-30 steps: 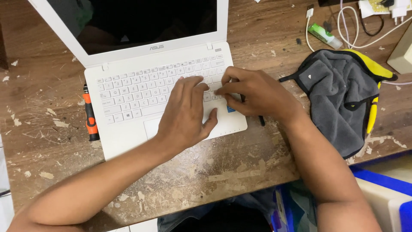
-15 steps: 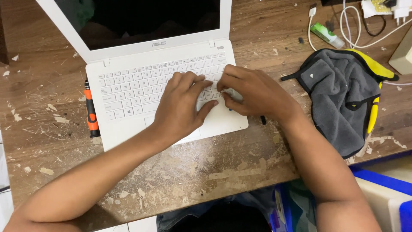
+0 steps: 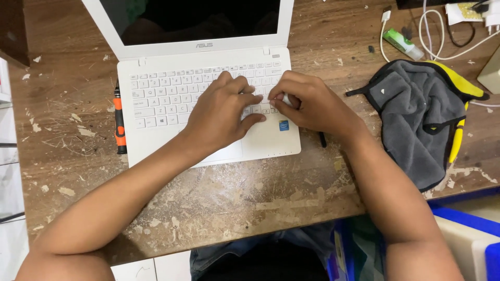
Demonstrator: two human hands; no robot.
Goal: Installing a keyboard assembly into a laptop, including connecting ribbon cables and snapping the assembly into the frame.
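Near table's back edge, white laptop [image 3: 208, 99] sat open. Left hand [image 3: 221, 112] lay flat on keys, holding nothing, steadying. Right hand [image 3: 307, 101] pinched small white key [image 3: 286, 99].

This looks like a small repair workshop. The wooden worktable [image 3: 219, 203] is old, scratched and spotted with white paint chips, and an orange and black screwdriver [image 3: 120, 122] lies beside an open white laptop [image 3: 172, 104]. A grey cloth [image 3: 416, 122] and white cables [image 3: 442, 44] sit nearby.

A worn, paint-flecked wooden table [image 3: 219, 198] under even light.
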